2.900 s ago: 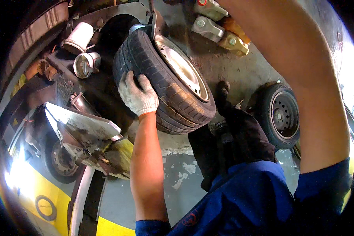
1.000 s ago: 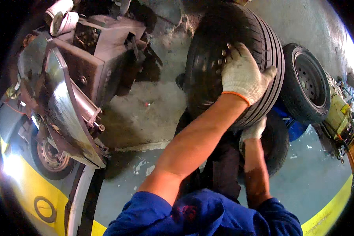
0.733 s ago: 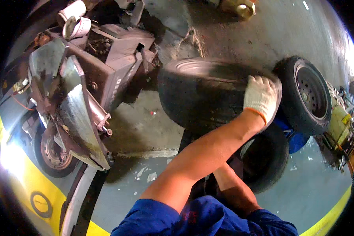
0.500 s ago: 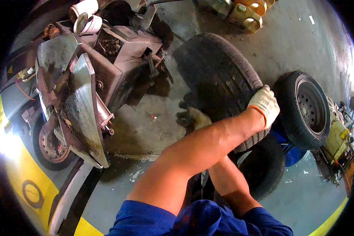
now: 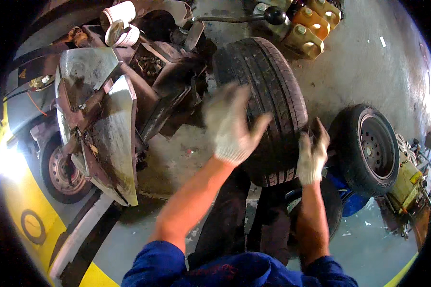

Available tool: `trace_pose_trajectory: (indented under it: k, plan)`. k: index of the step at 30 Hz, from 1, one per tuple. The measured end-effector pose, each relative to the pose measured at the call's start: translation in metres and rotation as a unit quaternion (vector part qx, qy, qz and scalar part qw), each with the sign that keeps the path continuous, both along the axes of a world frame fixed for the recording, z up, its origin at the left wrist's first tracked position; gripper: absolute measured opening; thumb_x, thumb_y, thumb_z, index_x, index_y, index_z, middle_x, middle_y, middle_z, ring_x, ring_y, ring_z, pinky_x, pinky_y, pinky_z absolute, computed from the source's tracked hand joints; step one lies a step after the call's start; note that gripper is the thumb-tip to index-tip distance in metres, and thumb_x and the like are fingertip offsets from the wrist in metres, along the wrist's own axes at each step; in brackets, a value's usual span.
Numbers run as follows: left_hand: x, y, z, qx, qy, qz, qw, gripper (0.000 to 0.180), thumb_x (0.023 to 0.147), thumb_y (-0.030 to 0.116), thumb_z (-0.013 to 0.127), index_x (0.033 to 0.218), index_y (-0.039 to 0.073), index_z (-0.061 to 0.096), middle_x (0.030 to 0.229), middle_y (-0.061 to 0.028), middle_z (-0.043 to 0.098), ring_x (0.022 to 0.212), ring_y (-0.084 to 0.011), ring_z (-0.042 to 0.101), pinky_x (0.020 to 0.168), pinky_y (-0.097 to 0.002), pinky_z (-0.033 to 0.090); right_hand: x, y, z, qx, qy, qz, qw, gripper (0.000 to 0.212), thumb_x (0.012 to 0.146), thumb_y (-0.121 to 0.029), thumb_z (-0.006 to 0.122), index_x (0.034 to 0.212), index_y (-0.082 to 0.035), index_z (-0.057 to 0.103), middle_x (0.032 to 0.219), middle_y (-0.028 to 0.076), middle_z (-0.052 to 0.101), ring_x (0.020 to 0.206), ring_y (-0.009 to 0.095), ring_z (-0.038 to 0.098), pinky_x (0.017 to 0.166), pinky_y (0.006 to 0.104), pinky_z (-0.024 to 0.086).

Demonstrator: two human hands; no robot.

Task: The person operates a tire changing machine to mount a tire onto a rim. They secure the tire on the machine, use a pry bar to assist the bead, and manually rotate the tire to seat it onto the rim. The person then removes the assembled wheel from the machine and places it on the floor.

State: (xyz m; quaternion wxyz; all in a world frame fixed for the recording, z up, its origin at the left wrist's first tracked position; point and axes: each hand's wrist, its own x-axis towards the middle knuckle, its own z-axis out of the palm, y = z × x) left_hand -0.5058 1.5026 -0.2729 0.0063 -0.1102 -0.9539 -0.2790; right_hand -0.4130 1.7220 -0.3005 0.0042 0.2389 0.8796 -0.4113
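A black car tyre (image 5: 266, 95) stands on its tread in front of my legs, its grooved tread facing up toward me. My left hand (image 5: 232, 126), in an off-white knit glove, is over the tyre's left side, thumb spread from the fingers. Its fingertips are smeared by motion, and it holds nothing. At the tyre's right edge is my right hand (image 5: 312, 153), also gloved, with dark-stained fingers pointing up and apart. Whether it touches the sidewall I cannot tell.
A wheel with a steel rim (image 5: 378, 146) leans at the right over something blue (image 5: 354, 203). Another tyre (image 5: 333, 205) lies by my right forearm. A machine with metal plates (image 5: 112, 129) fills the left. Yellowish jugs (image 5: 304, 40) and a black-knobbed lever (image 5: 274, 16) are at the far side.
My arms were crossed over the tyre and are now uncrossed. My left hand moved from the right edge to the left; my right hand went to the right side. The tyre turned more upright.
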Motion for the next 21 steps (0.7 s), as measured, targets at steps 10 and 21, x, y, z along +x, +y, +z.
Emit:
trace_pose_trajectory:
  k: [10,21]
  plan:
    - [0.103,0.027,-0.046,0.248,-0.146,0.379,0.879,0.106,0.074,0.036,0.086,0.157,0.000,0.031,0.155,-0.0244,0.042,0.141,-0.0427,0.042,0.120,-0.0499,0.033,-0.124,-0.027,-0.013,0.009,-0.065,0.151,0.986,0.049,0.106,-0.039,0.057,0.134,0.002,0.059,0.116,0.032,0.070,0.107,0.047,0.068,0.091,0.0470,0.053]
    - [0.061,0.074,-0.037,0.292,-0.244,0.517,0.766,0.128,0.069,0.053,0.091,0.162,0.000,0.021,0.157,-0.0362,0.029,0.142,-0.0544,0.036,0.117,-0.0590,0.035,-0.212,-0.084,0.029,0.367,0.204,0.279,0.864,0.045,0.086,-0.034,0.077,0.124,-0.012,0.068,0.128,0.014,0.063,0.114,0.038,0.062,0.094,0.0496,0.052]
